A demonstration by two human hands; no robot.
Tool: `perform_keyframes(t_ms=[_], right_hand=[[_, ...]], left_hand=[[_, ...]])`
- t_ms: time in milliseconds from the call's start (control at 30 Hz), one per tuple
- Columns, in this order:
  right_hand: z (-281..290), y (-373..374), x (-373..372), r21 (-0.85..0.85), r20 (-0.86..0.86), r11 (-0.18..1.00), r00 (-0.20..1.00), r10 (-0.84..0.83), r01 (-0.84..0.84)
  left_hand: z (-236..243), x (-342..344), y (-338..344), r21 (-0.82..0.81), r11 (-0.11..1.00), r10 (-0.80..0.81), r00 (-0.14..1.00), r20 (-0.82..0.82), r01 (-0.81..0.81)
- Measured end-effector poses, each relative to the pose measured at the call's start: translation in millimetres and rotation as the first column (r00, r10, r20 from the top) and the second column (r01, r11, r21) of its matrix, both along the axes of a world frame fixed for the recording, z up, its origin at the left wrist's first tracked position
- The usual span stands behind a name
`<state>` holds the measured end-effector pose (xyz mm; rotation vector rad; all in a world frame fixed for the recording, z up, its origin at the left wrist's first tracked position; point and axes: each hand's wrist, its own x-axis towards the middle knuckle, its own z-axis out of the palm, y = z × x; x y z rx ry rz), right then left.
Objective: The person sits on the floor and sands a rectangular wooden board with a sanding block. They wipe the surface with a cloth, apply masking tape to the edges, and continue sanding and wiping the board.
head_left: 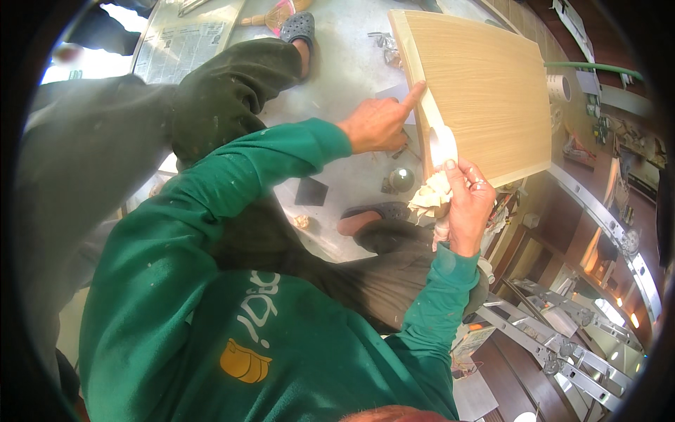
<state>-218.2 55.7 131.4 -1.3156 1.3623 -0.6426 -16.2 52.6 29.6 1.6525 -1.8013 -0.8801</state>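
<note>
Wooden panel [485,95] right of left hand [378,124]

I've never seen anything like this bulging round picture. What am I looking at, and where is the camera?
There is no machine at work here, just a person's bare hands. The only picture comes from a wide camera on the person's head, looking down; its lens bends straight edges near the rim.

The left hand stretches its index finger to the pale edge of a wood-grained panel. The right hand holds a crumpled pale wad, with a bright white piece at its fingertips; I cannot tell what either is made of. A dark square lies on the floor, and a metal ladder shows at lower right.
</note>
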Motion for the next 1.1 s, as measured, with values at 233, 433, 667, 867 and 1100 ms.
perform_keyframes(t_ms=[233,433,667,867,1100], right_hand=[[4.1,0.5,4.6,-0.026,-0.046,1.0,0.999,-0.019,0.018],[6.5,1.9,5.7,-0.004,-0.021,0.999,0.999,-0.045,0.044],[4.1,3.0,-0.7,-0.022,-0.033,0.999,0.999,-0.025,0.024],[5.6,4.9,0.1,-0.044,-0.06,0.999,0.998,-0.014,0.012],[1.4,3.9,-2.0,-0.035,-0.014,0.999,1.0,-0.017,0.017]], left_hand=[[-1.2,-1.0,0.6,0.023,1.0,0.011,1.0,0.003,-0.011],[-4.2,-4.4,-0.1,0.037,0.999,0.018,1.0,0.016,-0.018],[-2.0,-17.4,-1.8,0.038,0.997,0.071,0.996,0.059,-0.073],[5.8,-16.0,-1.5,0.076,0.995,0.062,0.996,0.061,-0.067],[4.9,-15.2,-3.6,0.082,0.995,0.054,0.996,0.072,-0.06]])
